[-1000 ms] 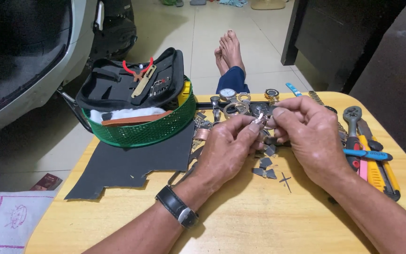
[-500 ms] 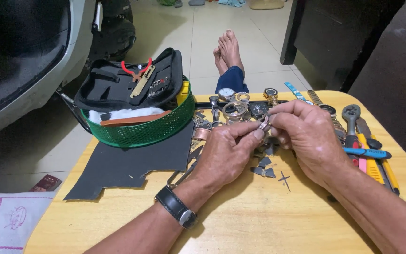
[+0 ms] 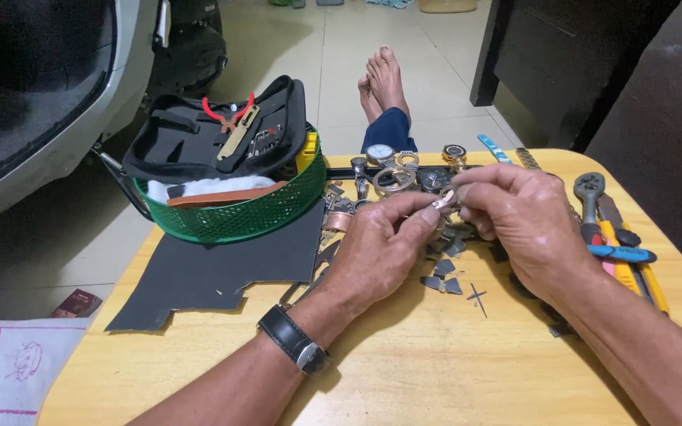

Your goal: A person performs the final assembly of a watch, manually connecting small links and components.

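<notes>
My left hand [image 3: 378, 251] and my right hand [image 3: 518, 217] meet above the wooden table [image 3: 404, 371], both pinching one small copper-coloured metal piece [image 3: 444, 202] between thumbs and fingertips. A black wristwatch [image 3: 294, 347] sits on my left wrist. Beneath the hands lie several small dark metal scraps [image 3: 441, 276] and a little cross-shaped part [image 3: 477, 297]. Behind the hands is a cluster of watch cases and rings [image 3: 404, 175].
A green mesh basket [image 3: 234, 213] holding a black tool case stands at the left on a dark sheet [image 3: 215, 272]. A ratchet, screwdrivers and pliers [image 3: 617, 237] lie at the right edge. A person's bare feet [image 3: 380, 83] rest on the floor beyond the table. A white vehicle body [image 3: 33, 118] is at left.
Both hands have shifted slightly while turning the small piece between the fingertips; they stay together over the same spot.
</notes>
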